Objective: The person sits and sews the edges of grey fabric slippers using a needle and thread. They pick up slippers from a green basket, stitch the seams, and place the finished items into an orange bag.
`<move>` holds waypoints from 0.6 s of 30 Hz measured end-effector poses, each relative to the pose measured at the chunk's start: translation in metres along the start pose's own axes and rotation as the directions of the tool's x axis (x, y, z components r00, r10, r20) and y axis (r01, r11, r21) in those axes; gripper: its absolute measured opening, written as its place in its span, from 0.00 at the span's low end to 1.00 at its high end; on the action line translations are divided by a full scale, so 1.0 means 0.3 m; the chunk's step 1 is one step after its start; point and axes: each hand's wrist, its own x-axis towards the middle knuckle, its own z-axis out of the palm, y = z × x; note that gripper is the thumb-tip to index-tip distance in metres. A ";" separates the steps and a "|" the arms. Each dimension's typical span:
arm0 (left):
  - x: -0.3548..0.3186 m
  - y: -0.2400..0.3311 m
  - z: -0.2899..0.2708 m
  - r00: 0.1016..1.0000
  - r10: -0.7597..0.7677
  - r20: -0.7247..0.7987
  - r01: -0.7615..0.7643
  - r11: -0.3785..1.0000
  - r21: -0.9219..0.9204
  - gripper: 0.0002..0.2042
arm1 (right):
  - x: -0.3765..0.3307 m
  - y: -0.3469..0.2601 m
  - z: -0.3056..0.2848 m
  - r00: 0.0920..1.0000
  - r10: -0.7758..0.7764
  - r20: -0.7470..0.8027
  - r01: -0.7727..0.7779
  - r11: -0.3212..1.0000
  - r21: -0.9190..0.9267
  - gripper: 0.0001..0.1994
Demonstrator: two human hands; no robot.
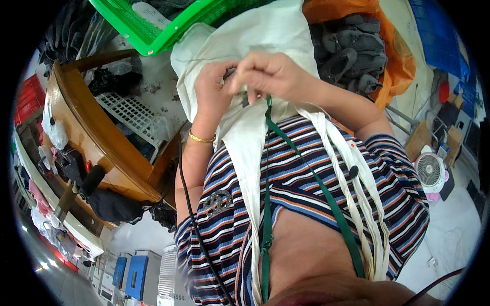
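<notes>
My left hand (pixel 213 84) and my right hand (pixel 270 75) meet close to my chest, both pinching a small dark object between the fingertips, too hidden to name. They rest against a cream cloth bag (pixel 255 38) that hangs down my front over a striped shirt (pixel 301 173). A green lanyard (pixel 306 168) drops from just under my right hand. A gold bracelet (pixel 200 138) circles my left wrist.
A green plastic crate (pixel 153 28) lies above the hands. An orange sack of dark grey items (pixel 357 46) sits to the right. A curved wooden table (pixel 97 137) with a white plastic tray stands on the left. A small white fan (pixel 430 171) is on the floor at right.
</notes>
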 end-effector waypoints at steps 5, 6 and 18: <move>0.032 0.012 0.008 1.000 -0.026 0.018 0.024 0.994 0.106 0.08 | -0.024 -0.041 -0.178 0.947 0.228 -0.227 -0.102 0.881 0.462 0.09; 0.036 0.001 0.000 0.999 -0.031 0.009 0.030 0.987 0.157 0.07 | -0.033 -0.046 -0.247 0.948 0.119 -0.296 0.002 0.926 0.378 0.07; 0.216 0.041 0.027 0.945 -0.255 0.203 0.310 0.898 -0.313 0.07 | -0.031 0.053 -0.295 0.934 -0.034 -0.355 -0.108 0.921 -0.373 0.12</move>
